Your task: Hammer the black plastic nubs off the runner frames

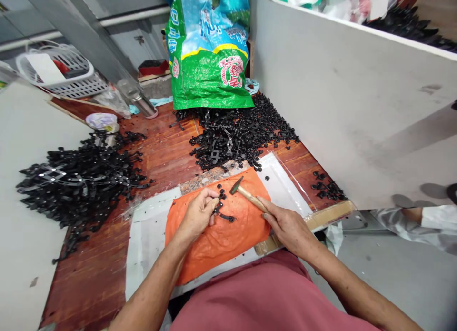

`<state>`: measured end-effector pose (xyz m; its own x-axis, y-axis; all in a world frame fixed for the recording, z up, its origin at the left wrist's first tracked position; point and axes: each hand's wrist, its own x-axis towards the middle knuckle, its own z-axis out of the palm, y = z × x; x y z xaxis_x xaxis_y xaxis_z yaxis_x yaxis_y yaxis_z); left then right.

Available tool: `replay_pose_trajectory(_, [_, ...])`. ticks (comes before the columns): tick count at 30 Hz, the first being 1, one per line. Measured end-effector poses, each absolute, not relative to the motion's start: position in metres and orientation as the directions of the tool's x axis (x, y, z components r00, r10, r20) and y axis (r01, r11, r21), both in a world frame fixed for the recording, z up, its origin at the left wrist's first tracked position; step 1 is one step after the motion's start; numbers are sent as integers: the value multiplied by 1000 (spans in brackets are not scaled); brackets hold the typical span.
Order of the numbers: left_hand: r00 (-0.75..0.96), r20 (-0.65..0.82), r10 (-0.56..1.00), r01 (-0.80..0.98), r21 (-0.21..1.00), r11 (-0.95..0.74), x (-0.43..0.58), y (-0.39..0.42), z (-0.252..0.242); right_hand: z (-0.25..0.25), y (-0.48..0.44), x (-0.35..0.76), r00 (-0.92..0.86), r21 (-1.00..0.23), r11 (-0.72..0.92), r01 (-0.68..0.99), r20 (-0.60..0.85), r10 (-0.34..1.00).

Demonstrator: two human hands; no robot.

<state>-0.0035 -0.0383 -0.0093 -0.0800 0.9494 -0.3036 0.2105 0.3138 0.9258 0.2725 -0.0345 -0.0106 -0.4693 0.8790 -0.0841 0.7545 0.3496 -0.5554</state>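
My left hand (198,212) pinches a small black plastic part (220,208) flat against an orange mat (221,235). A few loose black pieces (222,194) lie by its fingertips. My right hand (285,224) is closed around the wooden handle of a small hammer (246,192). The hammer's dark head (236,185) hovers just above and to the right of the held part. The mat lies on a white sheet (150,235) over a red wooden table (160,155).
A heap of black parts (239,131) spills from a green woven sack (209,50) at the back. Another black pile (82,178) lies on the left. A white board (357,97) walls the right side. A white basket (57,71) and metal flask (137,97) stand far left.
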Motion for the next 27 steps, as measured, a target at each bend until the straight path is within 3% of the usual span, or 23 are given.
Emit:
replay_pose_trajectory(6, [-113,-278,954,320,899,300,2,-38,-6,-10,-33,275,-482,-533,374,759,-74,873])
replay_pose_trajectory(13, [-104,-247,963,311,912,268,-1,-35,-11,11,-37,271,-535,-536,517,667,139,834])
replay_pose_trajectory(17, [-82,-223,971,250,939,237,-4,-35,-19,8,-35,265,-598,-435,548,714,27,801])
replay_pose_trajectory(22, [-85,-249,965,250,932,263,-6,-36,-21,4,-36,265,-568,-450,565,691,145,810])
replay_pose_trajectory(27, [-78,-273,959,290,914,284,-4,-36,-16,3,-41,261,-607,-416,547,727,-16,795])
